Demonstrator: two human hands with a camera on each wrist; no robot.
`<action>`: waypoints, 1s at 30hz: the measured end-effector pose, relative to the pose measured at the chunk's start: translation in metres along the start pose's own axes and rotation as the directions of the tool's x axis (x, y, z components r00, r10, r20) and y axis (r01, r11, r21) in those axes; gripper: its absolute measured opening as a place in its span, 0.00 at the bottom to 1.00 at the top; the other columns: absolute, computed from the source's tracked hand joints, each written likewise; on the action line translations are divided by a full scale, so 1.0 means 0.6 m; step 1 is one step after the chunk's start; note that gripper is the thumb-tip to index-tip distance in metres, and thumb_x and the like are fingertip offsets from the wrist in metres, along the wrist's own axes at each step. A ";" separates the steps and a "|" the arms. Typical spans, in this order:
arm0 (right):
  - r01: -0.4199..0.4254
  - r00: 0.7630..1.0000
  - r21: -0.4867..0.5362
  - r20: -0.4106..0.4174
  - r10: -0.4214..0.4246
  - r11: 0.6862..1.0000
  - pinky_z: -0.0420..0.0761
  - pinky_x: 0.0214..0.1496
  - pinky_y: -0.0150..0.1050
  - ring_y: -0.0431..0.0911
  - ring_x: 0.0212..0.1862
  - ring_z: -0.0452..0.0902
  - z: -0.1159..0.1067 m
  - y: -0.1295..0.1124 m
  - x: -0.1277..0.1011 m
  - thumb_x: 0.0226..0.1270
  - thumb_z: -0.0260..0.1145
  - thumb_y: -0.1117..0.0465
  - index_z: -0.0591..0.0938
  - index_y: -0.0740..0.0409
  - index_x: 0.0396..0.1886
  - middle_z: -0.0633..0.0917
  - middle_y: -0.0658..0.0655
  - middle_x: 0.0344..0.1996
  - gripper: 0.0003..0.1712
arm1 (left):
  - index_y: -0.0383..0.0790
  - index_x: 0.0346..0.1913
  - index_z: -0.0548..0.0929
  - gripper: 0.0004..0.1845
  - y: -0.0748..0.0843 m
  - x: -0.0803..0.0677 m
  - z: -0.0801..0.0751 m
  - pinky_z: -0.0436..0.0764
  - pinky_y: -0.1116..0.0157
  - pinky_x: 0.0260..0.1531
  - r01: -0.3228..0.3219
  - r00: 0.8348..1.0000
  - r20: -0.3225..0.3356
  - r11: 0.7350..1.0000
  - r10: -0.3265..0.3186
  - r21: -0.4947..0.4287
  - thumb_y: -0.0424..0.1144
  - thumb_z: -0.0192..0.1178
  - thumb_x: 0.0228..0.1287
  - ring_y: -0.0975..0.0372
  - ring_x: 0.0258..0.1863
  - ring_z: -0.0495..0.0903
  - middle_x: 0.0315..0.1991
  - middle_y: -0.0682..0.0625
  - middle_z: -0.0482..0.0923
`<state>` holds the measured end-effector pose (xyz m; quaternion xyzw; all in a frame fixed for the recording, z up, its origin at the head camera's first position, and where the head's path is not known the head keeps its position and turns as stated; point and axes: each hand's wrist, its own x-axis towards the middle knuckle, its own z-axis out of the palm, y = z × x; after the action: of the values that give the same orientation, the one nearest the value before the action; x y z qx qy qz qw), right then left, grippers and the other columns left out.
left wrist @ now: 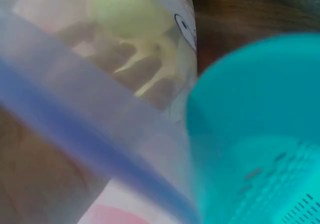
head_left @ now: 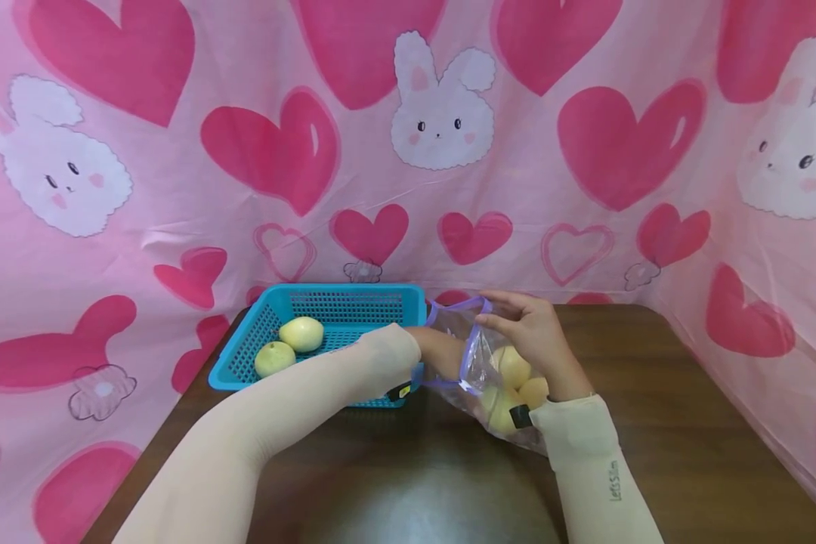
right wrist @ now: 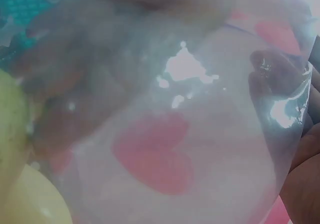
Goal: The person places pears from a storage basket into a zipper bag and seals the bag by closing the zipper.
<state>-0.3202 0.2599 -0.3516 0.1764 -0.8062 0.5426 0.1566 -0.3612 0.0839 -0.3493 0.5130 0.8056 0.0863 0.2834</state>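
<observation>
A clear plastic bag point(head_left: 479, 363) with a purple rim lies tilted on the table, its mouth toward the basket. Several pale yellow pears point(head_left: 499, 408) are inside. My left hand point(head_left: 442, 351) reaches in through the mouth. Seen through the plastic in the left wrist view, its spread fingers point(left wrist: 137, 74) lie against a yellow-green pear point(left wrist: 125, 9), and no grip on it shows. At the bag's upper edge my right hand point(head_left: 527, 325) holds the rim between thumb and fingers. The right wrist view catches its fingers point(right wrist: 305, 154) behind the plastic.
A blue plastic basket point(head_left: 245, 344) stands just left of the bag, with two pears point(head_left: 302, 334) at its left end. Brown wooden table point(head_left: 653, 423) extends in front and to the right. A pink heart-and-rabbit cloth point(head_left: 353, 174) hangs behind and at both sides.
</observation>
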 end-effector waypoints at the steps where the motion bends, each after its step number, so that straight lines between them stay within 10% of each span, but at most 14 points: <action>1: -0.001 1.000 -0.003 -0.003 0.001 1.000 0.81 0.44 0.33 0.47 0.46 0.84 0.000 -0.001 0.000 0.54 0.77 0.58 0.84 0.59 0.54 0.86 0.57 0.46 0.26 | 0.42 0.64 0.73 0.29 -0.005 0.000 -0.003 0.66 0.71 0.59 -0.012 1.000 0.017 1.000 0.012 -0.014 0.48 0.66 0.62 0.67 0.55 0.72 0.56 0.54 0.75; 16: -0.003 1.000 -0.053 -0.015 0.002 0.999 0.80 0.44 0.29 0.45 0.44 0.83 -0.003 -0.013 -0.005 0.55 0.76 0.54 0.84 0.57 0.54 0.86 0.57 0.45 0.26 | 0.41 0.64 0.75 0.39 -0.026 -0.046 -0.022 0.73 0.64 0.57 0.097 0.995 0.029 0.989 -0.095 -0.108 0.59 0.70 0.53 0.65 0.54 0.75 0.54 0.57 0.78; 30: 0.066 0.996 -0.074 -0.047 -0.070 0.995 0.79 0.43 0.27 0.37 0.41 0.83 -0.002 -0.012 -0.005 0.57 0.75 0.57 0.85 0.57 0.53 0.87 0.57 0.43 0.23 | 0.43 0.68 0.72 0.34 -0.035 -0.085 -0.031 0.78 0.64 0.50 0.031 0.999 -0.026 0.988 -0.035 -0.148 0.47 0.68 0.58 0.58 0.58 0.75 0.59 0.56 0.75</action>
<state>-0.3139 0.2586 -0.3465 0.1844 -0.8148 0.5115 0.2011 -0.3716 0.0323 -0.3239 0.4760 0.8093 0.1483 0.3106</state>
